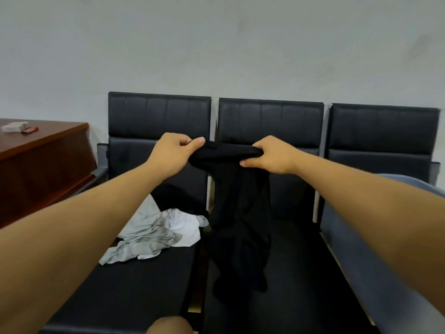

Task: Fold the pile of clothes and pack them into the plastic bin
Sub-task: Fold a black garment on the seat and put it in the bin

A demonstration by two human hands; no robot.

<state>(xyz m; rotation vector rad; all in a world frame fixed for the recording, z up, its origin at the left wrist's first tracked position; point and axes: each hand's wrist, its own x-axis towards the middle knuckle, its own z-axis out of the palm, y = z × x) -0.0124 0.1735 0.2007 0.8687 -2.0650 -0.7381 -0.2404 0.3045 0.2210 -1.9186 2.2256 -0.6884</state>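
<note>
Both arms reaching out over a row of black seats (269, 121). Left hand (172, 154) and right hand (271, 155) are each gripping the top edge of a black garment (240, 213), fingers curled round the bunched cloth; it is hanging down in front of the middle seat, lower end probably brushing the cushion, dark on dark. Pale grey and white clothes (154, 230) are lying crumpled on the left seat. Blue plastic bin (356, 237) is sitting on the right seat, partly hidden by the right forearm. Wooden desk (41, 162) is standing far left.
</note>
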